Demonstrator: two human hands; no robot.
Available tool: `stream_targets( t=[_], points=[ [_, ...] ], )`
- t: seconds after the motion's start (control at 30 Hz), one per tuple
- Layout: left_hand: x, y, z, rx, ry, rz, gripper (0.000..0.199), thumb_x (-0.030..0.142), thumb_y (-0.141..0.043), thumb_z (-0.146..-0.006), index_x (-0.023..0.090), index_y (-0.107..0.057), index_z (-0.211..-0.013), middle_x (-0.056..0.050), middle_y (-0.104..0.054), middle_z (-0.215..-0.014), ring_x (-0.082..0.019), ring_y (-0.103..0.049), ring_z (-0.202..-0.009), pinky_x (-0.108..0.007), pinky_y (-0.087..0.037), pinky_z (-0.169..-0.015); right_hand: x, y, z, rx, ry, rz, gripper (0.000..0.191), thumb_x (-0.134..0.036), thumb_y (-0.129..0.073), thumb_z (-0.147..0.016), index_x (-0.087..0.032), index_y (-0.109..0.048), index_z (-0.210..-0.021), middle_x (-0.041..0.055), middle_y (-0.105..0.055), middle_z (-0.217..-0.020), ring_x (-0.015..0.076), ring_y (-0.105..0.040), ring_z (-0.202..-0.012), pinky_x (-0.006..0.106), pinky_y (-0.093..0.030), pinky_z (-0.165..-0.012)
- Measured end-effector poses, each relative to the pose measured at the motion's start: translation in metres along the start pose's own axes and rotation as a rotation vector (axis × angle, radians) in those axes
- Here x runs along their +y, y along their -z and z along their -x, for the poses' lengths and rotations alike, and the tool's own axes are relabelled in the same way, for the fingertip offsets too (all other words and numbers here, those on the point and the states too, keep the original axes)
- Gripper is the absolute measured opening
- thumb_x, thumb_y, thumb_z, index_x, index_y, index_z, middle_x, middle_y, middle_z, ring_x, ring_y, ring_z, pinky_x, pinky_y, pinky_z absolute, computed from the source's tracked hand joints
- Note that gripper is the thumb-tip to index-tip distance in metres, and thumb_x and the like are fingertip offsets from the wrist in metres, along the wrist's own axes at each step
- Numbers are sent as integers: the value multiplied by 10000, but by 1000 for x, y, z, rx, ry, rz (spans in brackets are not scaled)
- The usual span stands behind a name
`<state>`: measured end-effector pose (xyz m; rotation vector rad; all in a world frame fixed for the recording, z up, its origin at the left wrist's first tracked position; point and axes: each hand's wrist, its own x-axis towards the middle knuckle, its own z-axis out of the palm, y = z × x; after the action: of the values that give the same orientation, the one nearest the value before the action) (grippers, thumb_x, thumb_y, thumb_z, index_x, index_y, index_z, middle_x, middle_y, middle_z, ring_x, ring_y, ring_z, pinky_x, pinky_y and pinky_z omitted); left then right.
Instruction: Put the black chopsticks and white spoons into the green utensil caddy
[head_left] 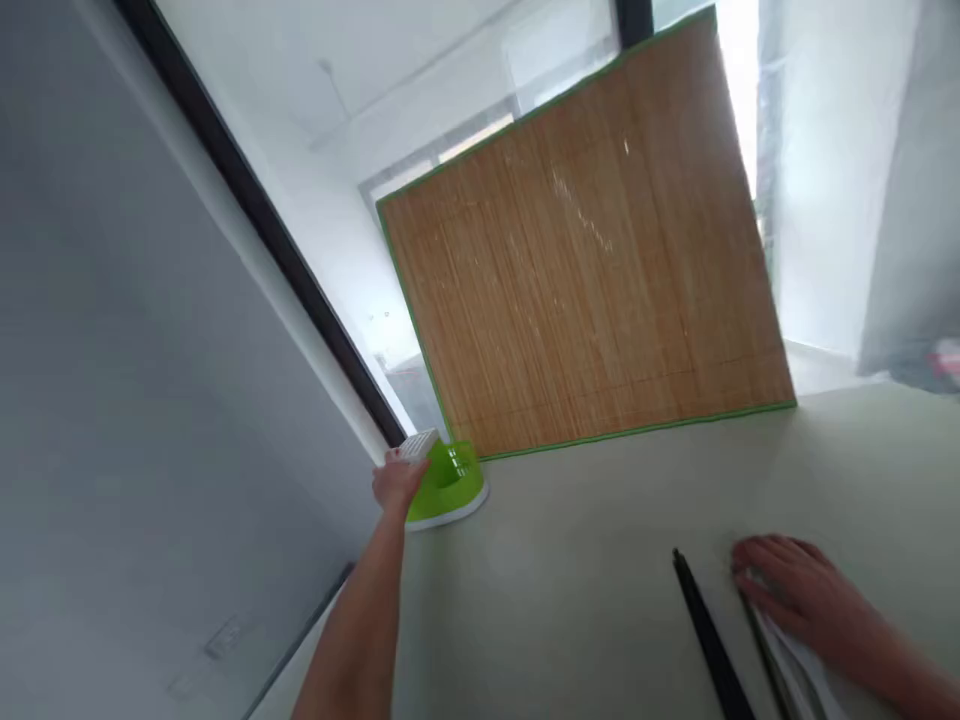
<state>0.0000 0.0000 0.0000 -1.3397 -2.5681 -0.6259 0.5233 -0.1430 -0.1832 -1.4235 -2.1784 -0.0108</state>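
Note:
On the far left of the white table, my left hand (396, 484) is closed on a small white slotted piece (420, 444), at the rim of a bright green plastic basket (463, 490) with a white base. My right hand (799, 595) lies at the lower right, its fingers curled over the end of a long white folded thing (801, 668) with a dark edge strip. What kind of thing it is, I cannot make out. Left of it lies a long, narrow black object (709, 635), apart from the hand.
A large bamboo mat (592, 260) with green edging stands upright against the window behind the table (570, 570). A grey wall (187, 350) slants along the left, bordered by a dark window frame (277, 230). A blurred pinkish object (946, 360) shows at the right edge.

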Motion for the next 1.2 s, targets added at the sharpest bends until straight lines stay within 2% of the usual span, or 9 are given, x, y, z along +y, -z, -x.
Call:
stream_targets(
  t=[0.13, 0.23, 0.5, 0.73, 0.9, 1.2],
  points=[
    [20, 3, 13, 31, -95, -33, 692, 616, -528, -706, 209, -454, -1261, -162, -599, -1087, -342, -585, -1011, -405, -472, -776, -1, 0, -3, -14, -9, -22, 222, -396, -456, -899, -231, -603, -926, 48, -636, -942, 253, -570, -926, 423, -378, -840],
    [44, 5, 33, 75, -201, -33, 656, 633, -512, -712, 221, -493, -1222, -152, -596, -1042, -322, -610, -937, -398, -476, -746, -3, 1, -4, -42, -6, -50, 180, -327, -441, -895, -228, -591, -911, 49, -628, -940, 245, -566, -915, 417, -375, -841],
    [129, 1, 106, 121, -410, 60, 633, 652, -530, -707, 258, -514, -1202, -118, -561, -1024, -300, -614, -885, -374, -472, -703, -10, 14, -7, -87, -31, -76, 154, -163, -426, -826, -218, -568, -805, 34, -592, -868, 218, -536, -867, 381, -364, -818],
    [190, -10, 167, 108, -533, 147, 637, 661, -546, -709, 267, -513, -1208, -102, -556, -998, -281, -615, -855, -351, -472, -674, -15, 22, -9, -102, -21, -39, 213, -169, -439, -849, -207, -567, -682, 16, -590, -753, 203, -529, -816, 359, -346, -794],
    [211, -12, 202, 103, -588, 160, 647, 661, -535, -734, 262, -497, -1241, -108, -549, -1008, -259, -608, -860, -326, -465, -676, -22, 26, -10, -79, 13, 26, 198, -154, -485, -830, -204, -570, -659, 7, -617, -724, 199, -527, -810, 367, -328, -822],
    [232, -4, 255, 134, -682, 111, 697, 735, -430, -748, 244, -489, -1239, -119, -515, -1021, -265, -578, -890, -317, -464, -661, -30, 23, -8, -69, 47, 78, 190, -139, -492, -830, -205, -555, -663, -1, -637, -718, 191, -531, -810, 402, -279, -931]
  ],
)
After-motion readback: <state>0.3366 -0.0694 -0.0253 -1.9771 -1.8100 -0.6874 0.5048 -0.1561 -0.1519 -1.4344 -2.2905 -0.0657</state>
